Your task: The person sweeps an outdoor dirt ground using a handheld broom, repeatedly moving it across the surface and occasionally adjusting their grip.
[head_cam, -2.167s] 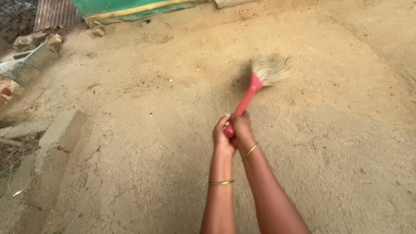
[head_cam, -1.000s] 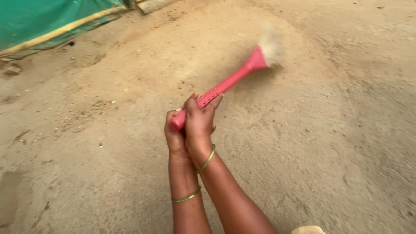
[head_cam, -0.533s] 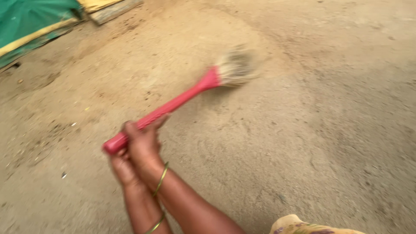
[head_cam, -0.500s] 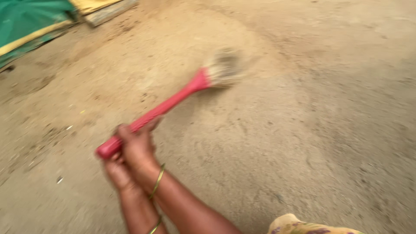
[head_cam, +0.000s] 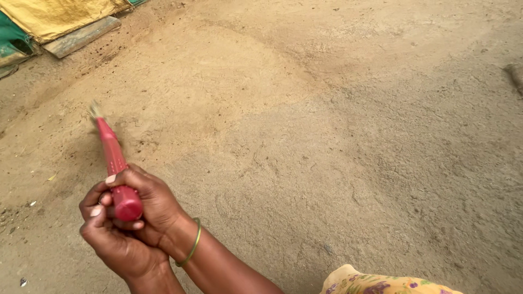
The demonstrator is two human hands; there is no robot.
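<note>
Red broom handle [head_cam: 113, 158] clamped by left hand [head_cam: 111, 239] and right hand [head_cam: 155, 209]; bristles [head_cam: 96, 110] ahead, slightly leftward, on dirt floor [head_cam: 327, 136].

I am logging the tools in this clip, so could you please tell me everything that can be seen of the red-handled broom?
The broom has a red handle that looks like smooth plastic, with a rounded butt end facing the camera. It points away and slightly left, its far end low over the sandy ground. Only a small, blurred tuft of pale bristles shows beyond the handle. Both hands close around its near end: the right hand wraps over it, and the left hand grips from below.
</note>
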